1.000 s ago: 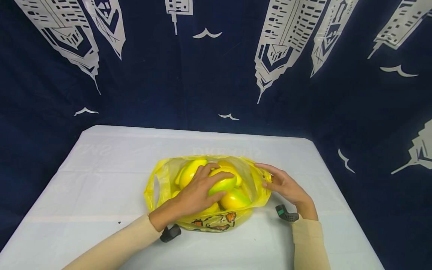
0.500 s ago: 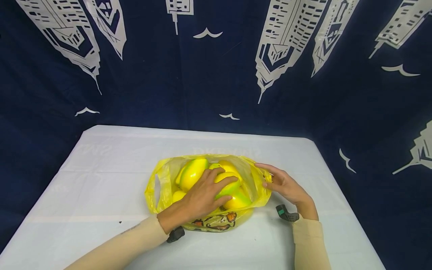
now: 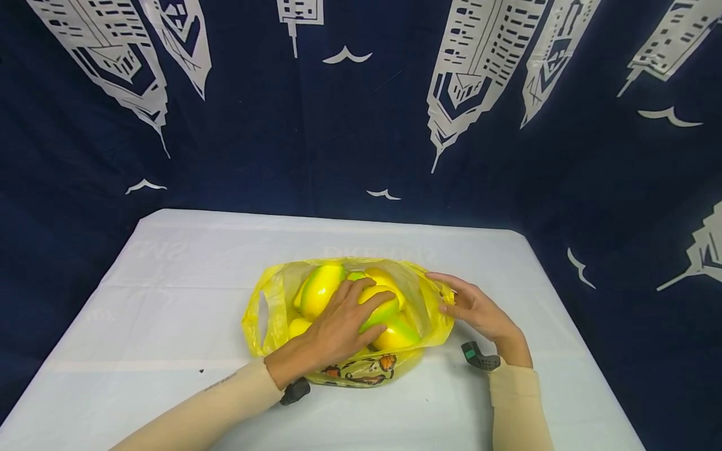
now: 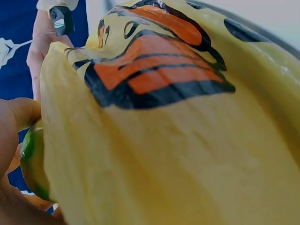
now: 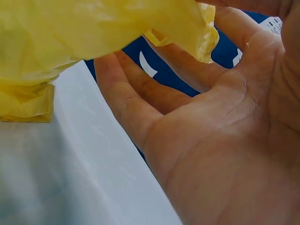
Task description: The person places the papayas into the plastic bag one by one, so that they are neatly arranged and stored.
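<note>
In the head view a yellow plastic bag (image 3: 437, 322) lies with its mouth spread on the table, several yellow-green mangoes (image 3: 323, 291) inside. My left hand (image 3: 341, 322) reaches over the bag's near rim and grips one mango (image 3: 381, 313), fingers curled over its top and the thumb at its near side. The left wrist view shows part of that mango (image 4: 35, 161) behind the bag's wall, which hides most of the rest. My right hand (image 3: 476, 313) pinches the bag's right rim between thumb and fingers. In the right wrist view the crumpled rim (image 5: 204, 35) passes between them.
The table (image 3: 186, 313) wears a white cloth, with a small dark speck (image 3: 201, 371) left of the bag. Behind it hangs a dark blue curtain (image 3: 254, 138) printed with white buildings. A dark camera (image 3: 479, 357) sits at each wrist.
My left hand has moved slightly to the right, and the mango under it has shifted the same way. The right hand keeps its place on the bag's rim.
</note>
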